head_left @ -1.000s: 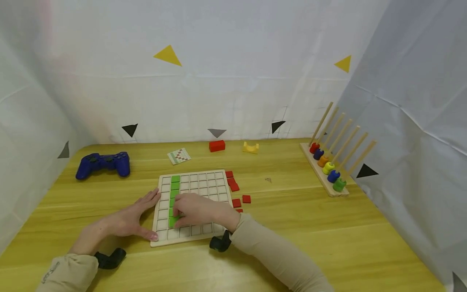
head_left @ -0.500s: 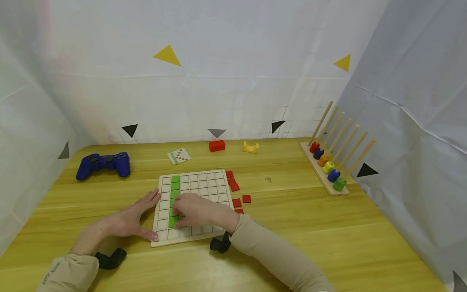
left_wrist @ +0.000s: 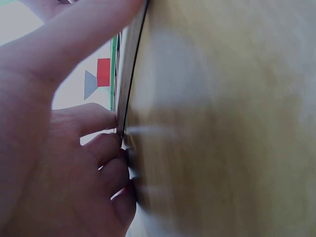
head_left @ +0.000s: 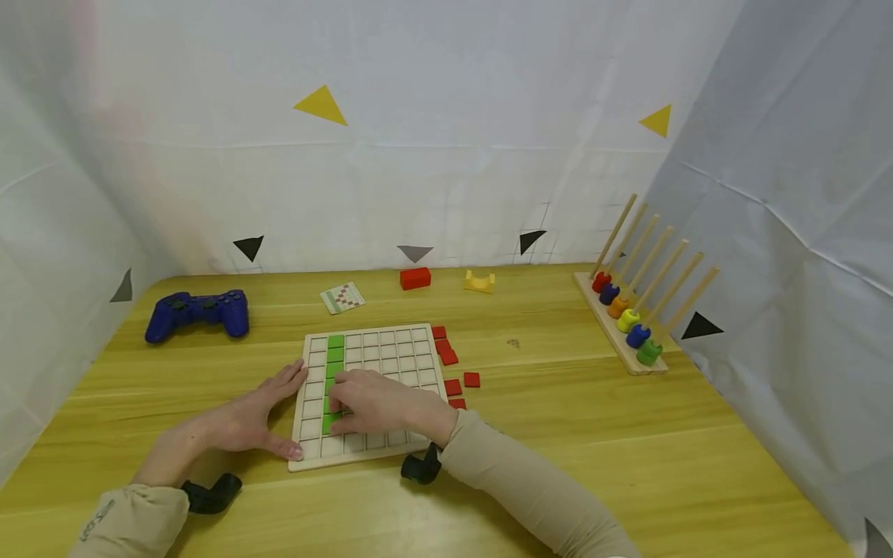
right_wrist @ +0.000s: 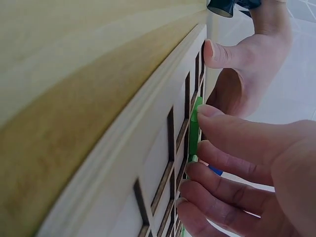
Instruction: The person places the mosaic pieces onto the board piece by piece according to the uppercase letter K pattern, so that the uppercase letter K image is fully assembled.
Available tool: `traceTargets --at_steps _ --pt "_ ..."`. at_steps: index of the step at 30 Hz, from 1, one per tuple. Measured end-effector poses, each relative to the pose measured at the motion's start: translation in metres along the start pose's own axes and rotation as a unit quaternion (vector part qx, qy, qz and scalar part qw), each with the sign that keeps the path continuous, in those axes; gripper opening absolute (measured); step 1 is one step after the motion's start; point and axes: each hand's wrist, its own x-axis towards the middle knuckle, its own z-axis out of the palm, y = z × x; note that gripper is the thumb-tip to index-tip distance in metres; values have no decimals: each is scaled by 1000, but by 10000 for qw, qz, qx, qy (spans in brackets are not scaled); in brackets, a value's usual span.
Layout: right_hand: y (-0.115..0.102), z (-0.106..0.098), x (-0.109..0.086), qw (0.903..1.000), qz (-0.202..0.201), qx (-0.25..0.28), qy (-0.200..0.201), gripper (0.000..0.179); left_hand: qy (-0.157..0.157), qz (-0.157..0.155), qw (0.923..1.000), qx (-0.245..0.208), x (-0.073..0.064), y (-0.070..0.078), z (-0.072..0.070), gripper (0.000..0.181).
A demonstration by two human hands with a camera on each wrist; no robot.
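Observation:
A wooden grid board (head_left: 370, 331) lies on the table, with a column of green square tiles (head_left: 335, 354) in its second column from the left. My right hand (head_left: 380, 399) is over the board, fingers curled, pinching a green tile (right_wrist: 194, 136) low in that column between thumb and fingertips. The hand covers part of the column in the head view. At the board's left edge my left hand (head_left: 240, 422) is spread, the thumb on the near left corner and the fingertips against the side. In the left wrist view those fingers touch the board's edge (left_wrist: 129, 64).
Several red square tiles (head_left: 472, 380) lie along the board's right side. Behind it are a pattern card (head_left: 343, 298), a red block (head_left: 415, 279) and a yellow arched block (head_left: 479, 283). A blue game controller (head_left: 198, 315) sits left; a peg stand (head_left: 617, 325) with coloured pieces stands right.
The right hand stays over the same green tile; its thumb has shifted very slightly up and left. The left hand and the board have not visibly moved.

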Motion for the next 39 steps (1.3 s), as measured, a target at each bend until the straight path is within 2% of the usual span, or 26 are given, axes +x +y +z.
traceTargets --at_steps 9,15,39 --pt "-3 1 1 9998 47 -165 32 23 0 -21 10000 -23 0 -1 0 121" --pt "0 3 1 9998 -78 -196 41 23 13 33 10000 -77 -1 0 0 120" --pt "0 2 0 9999 49 -66 -146 22 40 51 10000 46 0 0 0 120"
